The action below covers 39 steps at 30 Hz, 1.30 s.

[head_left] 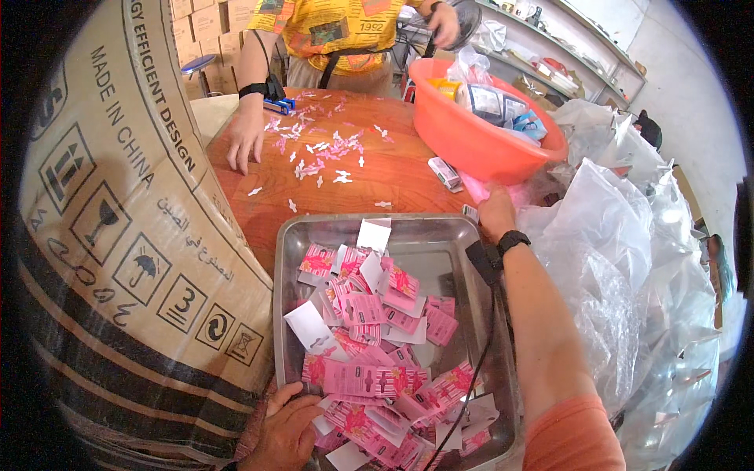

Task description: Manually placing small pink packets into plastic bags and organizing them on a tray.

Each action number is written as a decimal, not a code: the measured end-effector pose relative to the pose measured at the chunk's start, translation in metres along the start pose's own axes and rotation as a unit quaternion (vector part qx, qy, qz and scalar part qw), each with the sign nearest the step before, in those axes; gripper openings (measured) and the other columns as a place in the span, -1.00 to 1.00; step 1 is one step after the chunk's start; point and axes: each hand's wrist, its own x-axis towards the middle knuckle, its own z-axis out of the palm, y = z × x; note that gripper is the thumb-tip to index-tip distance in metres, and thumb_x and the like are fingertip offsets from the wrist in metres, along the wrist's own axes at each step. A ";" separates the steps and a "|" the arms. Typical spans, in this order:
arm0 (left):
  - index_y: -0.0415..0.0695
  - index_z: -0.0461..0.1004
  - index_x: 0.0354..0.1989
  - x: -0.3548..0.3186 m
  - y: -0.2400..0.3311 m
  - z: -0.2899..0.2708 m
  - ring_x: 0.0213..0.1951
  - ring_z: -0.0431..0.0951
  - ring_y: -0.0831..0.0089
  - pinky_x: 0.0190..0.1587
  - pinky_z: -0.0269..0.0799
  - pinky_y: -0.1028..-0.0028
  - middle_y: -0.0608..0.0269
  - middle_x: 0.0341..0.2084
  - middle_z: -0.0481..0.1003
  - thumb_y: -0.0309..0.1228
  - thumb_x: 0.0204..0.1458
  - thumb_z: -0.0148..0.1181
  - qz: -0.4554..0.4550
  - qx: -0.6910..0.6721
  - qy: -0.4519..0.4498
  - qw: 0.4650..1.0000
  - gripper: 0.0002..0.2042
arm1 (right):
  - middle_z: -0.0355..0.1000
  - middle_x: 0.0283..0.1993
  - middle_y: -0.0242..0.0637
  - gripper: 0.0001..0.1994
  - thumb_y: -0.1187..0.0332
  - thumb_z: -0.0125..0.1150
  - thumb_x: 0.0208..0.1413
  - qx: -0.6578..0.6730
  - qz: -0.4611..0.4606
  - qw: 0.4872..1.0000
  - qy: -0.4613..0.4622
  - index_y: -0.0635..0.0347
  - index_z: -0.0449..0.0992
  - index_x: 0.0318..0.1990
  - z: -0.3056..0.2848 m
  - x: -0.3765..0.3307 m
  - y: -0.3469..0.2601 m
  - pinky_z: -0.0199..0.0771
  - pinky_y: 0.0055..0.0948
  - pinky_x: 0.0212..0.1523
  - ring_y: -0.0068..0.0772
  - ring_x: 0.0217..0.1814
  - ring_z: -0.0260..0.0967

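Observation:
My left hand (287,428) rests at the near left side of a metal tray (463,314), its fingers reaching over the rim to the edge of some pink cards. In the tray lies a loose heap of pink-and-white printed hang cards (361,310), several turned to their white backs. My right hand (497,212) is beyond the tray's far right corner, fingers curled down beside a pink plastic sheet or bag (479,187). A small pale piece shows at its fingertips; what it grips is hidden. A black wristband with a cable is on that wrist.
A large carton (149,235) stands close on the left. Clear plastic bags (605,251) pile up on the right. An orange basin (487,129) of packages and a small box (445,174) are beyond. Across the wooden table (369,196), a co-worker's hand (246,145) rests near scattered card cutouts (322,157) and a blue stapler-like tool (279,105).

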 end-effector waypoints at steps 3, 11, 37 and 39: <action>-0.27 0.42 -0.21 0.000 0.000 -0.001 0.02 0.34 -0.01 0.06 0.25 0.20 -0.01 -0.19 0.44 -0.67 -0.13 0.01 -0.001 0.007 -0.001 1.000 -0.74 | 0.40 -0.13 0.11 -0.69 0.43 -0.04 -0.05 -0.020 0.023 0.999 -0.029 0.27 0.37 -0.10 0.005 0.004 0.001 0.34 -0.05 -0.02 0.13 -0.07 0.37; -0.26 0.42 -0.21 -0.002 -0.004 0.003 0.02 0.34 0.01 0.08 0.24 0.21 -0.01 -0.18 0.43 -0.68 -0.14 0.01 0.001 0.013 0.003 1.000 -0.73 | 0.43 -0.17 0.05 -0.80 0.41 -0.01 -0.02 -0.125 0.027 0.980 -0.154 0.28 0.48 -0.26 0.006 0.011 -0.006 0.42 -0.10 -0.12 0.06 -0.07 0.39; -0.28 0.43 -0.30 -0.011 -0.007 0.007 -0.04 0.36 -0.08 0.03 0.24 0.13 -0.06 -0.28 0.45 -0.63 -0.21 0.00 0.023 -0.013 0.033 0.999 -0.77 | 0.45 -0.36 0.04 -0.87 0.48 0.11 -0.26 0.070 -0.128 0.966 -0.211 0.24 0.55 -0.49 -0.061 -0.007 0.014 0.40 -0.19 -0.23 0.04 -0.30 0.41; -0.28 0.43 -0.30 -0.013 -0.009 0.009 -0.03 0.35 -0.08 0.03 0.24 0.13 -0.06 -0.27 0.45 -0.63 -0.21 0.00 0.023 -0.012 0.035 0.999 -0.77 | 0.45 -0.38 0.07 -0.87 0.47 0.11 -0.26 0.117 -0.095 0.982 -0.116 0.22 0.55 -0.48 -0.060 0.005 0.028 0.40 -0.19 -0.22 0.04 -0.29 0.41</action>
